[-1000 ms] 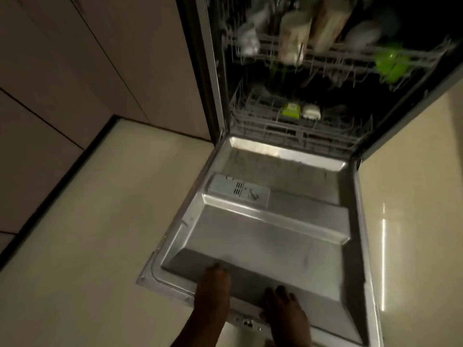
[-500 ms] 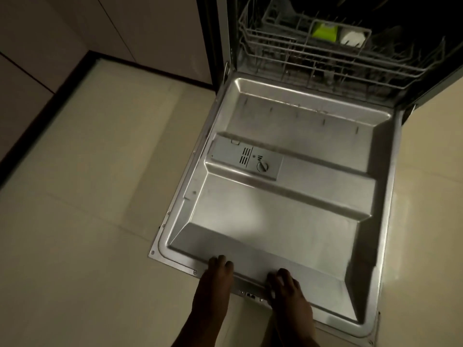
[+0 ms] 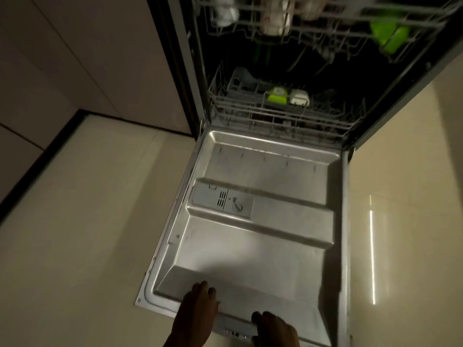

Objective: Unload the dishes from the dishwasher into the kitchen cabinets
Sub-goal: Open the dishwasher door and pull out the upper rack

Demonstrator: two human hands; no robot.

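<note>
Both sets of fingers curl over the top edge of the dishwasher door [image 3: 263,246], which lies fully folded down in front of me. In the head view, my left hand [image 3: 198,306] is at about 6 o'clock of the picture and its fingers [image 3: 200,288] hook over the rim onto the steel inner panel. My right hand [image 3: 273,326] is just beside it, toward 5 o'clock, gripping the same edge near the small control buttons [image 3: 234,334]. So both hands grasp the door.

On the inner panel, toward 9 o'clock from its middle, sits the detergent compartment [image 3: 223,202] with a round knob.

At 12 o'clock the machine stands open. The lower rack [image 3: 275,116] is pushed in and carries a basket with a green piece [image 3: 275,95] and a white piece [image 3: 299,97] side by side. The upper rack [image 3: 313,23] holds pale cups [image 3: 275,18], blurred, and a green item [image 3: 388,35] at 1 o'clock.

Beige cabinet fronts [image 3: 87,58] stand at 10 o'clock, and the pale floor [image 3: 75,221] spreads on both sides of the door.
</note>
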